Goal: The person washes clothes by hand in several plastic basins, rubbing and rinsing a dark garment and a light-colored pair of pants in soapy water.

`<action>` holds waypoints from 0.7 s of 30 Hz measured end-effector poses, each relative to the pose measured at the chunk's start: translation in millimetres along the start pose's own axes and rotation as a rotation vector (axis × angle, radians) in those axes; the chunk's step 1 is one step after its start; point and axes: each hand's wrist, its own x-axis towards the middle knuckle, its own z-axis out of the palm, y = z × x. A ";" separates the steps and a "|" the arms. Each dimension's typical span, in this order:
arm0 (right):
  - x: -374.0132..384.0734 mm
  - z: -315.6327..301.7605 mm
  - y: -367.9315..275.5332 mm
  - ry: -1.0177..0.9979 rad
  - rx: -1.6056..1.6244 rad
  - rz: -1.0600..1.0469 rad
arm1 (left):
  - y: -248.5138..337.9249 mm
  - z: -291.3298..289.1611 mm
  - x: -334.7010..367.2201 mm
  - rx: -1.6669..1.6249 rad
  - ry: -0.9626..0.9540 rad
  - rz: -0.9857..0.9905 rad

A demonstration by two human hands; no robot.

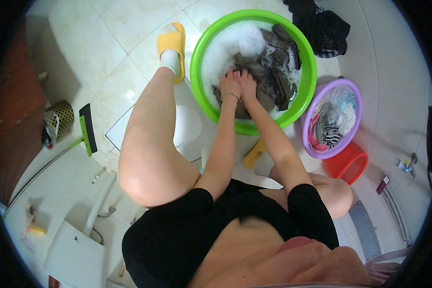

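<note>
A large green basin point(312, 62) holds sudsy water with white foam point(221, 50) over its left and far parts. Dark brownish-grey wet clothing point(273, 79) is bunched in the water from the middle to the right side. Side by side, my left hand point(230, 85) and my right hand point(246, 85) press into the near part of this cloth. Their fingers look bent into the wet garment, with the fingertips hidden in it. A thin bracelet circles my left wrist.
Right of the basin stands a purple basket point(308, 144) of mixed clothes, beside a red bucket point(357, 161). Black clothing point(321, 29) lies at the far right. A green-and-black squeegee point(87, 129) and a woven bin point(60, 117) are at left. A tap point(409, 164) juts from the right wall.
</note>
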 end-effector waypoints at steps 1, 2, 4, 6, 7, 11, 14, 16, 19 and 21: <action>4.1 -5.8 3.3 -0.059 0.152 -0.047 | -8.6 -0.5 7.4 0.068 -0.064 0.034; 9.1 -16.4 11.0 -0.116 0.298 -0.091 | -8.3 -1.9 12.7 0.134 -0.130 0.074; 16.5 -44.6 31.5 -0.033 0.419 -0.080 | -2.5 0.0 17.6 0.233 -0.210 -0.025; 25.7 -77.4 55.7 0.217 0.384 -0.050 | -8.2 9.0 11.2 0.455 -0.115 0.036; 31.8 -90.8 70.2 0.391 0.222 -0.021 | -8.1 10.9 12.7 0.456 -0.117 0.038; 57.5 -99.3 87.2 0.469 -0.037 0.188 | -12.4 17.5 10.0 0.471 -0.172 0.170; 82.8 -67.2 83.2 0.310 -0.083 0.192 | -26.6 18.0 17.0 0.316 -0.141 0.079; 99.1 -21.1 100.4 0.318 -0.142 0.196 | -22.5 18.2 16.3 0.245 -0.211 -0.002; 100.2 -17.8 112.9 0.232 0.179 0.225 | 6.0 0.6 10.0 0.036 -0.066 -0.221; 108.6 7.3 136.7 0.277 0.120 0.155 | 15.7 -13.3 8.5 0.029 0.074 -0.245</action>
